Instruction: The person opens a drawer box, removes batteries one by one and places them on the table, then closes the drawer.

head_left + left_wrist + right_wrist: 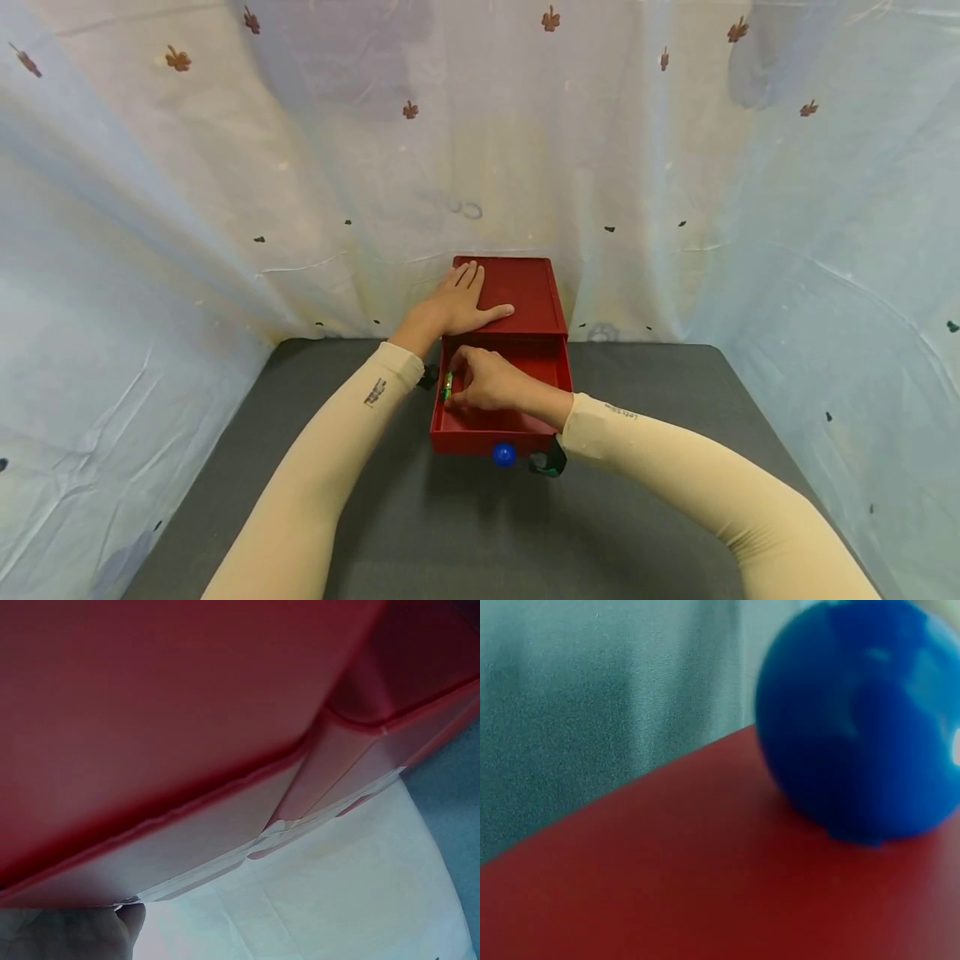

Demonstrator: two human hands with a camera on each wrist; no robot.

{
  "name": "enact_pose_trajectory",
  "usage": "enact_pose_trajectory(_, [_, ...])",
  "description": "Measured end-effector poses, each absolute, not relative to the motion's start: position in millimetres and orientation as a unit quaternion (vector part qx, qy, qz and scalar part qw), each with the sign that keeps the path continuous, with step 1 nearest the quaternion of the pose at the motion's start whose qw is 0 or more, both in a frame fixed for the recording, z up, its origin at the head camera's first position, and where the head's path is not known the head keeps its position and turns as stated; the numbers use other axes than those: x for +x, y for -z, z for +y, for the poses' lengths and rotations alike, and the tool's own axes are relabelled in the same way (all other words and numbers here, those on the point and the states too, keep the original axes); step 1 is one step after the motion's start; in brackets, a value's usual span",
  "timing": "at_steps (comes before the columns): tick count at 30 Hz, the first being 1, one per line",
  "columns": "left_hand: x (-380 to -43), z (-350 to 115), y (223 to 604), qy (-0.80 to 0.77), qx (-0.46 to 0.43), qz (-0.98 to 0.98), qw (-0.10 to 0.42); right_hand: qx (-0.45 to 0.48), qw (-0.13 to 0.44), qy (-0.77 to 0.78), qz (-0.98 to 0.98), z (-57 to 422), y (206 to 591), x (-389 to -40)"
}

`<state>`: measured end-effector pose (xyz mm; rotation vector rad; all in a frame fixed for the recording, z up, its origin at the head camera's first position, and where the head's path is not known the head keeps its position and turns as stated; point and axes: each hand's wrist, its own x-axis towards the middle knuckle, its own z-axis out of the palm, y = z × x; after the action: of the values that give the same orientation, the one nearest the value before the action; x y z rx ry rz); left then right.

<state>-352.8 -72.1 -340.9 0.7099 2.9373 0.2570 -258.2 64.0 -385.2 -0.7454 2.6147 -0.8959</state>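
Observation:
A red box [522, 287] stands at the back of the table with its drawer [480, 442] pulled out toward me. My left hand [459, 308] rests flat on the box top, fingers spread and thumb pointing right. Inside the drawer, my right hand [491, 382] has its fingers and thumb curled around a small shiny green object [447, 385] by the left wall; its exact kind is too small to tell. A round blue knob [504, 455] sticks out of the drawer front. That knob [862, 720] looms large in the right wrist view, above the red drawer front [675, 877].
The dark grey table [480, 533] extends on both sides of the box and in front of it. A pale curtain [315, 167] with small leaf prints hangs right behind the box and down both sides. Dark wrist cameras [551, 458] sit beneath my sleeves, close to the drawer.

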Motion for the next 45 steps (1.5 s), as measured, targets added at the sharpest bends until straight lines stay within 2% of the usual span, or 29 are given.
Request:
enact_pose_trajectory(7, [-353.6,-70.7,341.1,-0.080,0.231,0.968,0.055,-0.268,0.131,0.299,0.906,64.3,405.5,-270.5])
enact_pose_trajectory(15, [-351.7,-71.4,341.8,-0.083,0.232,0.968,0.044,-0.255,0.128,0.267,0.920,68.6,359.9,-233.8])
enact_pose_trajectory(27, [-355.7,-71.4,345.3,-0.077,0.232,0.969,0.047,-0.234,0.126,0.281,0.922,97.8,347.9,-224.4])
enact_pose_trajectory(45, [-355.9,-69.0,344.4,-0.085,0.223,0.970,0.051,-0.260,0.080,0.321,0.907,140.1,324.1,-205.6])
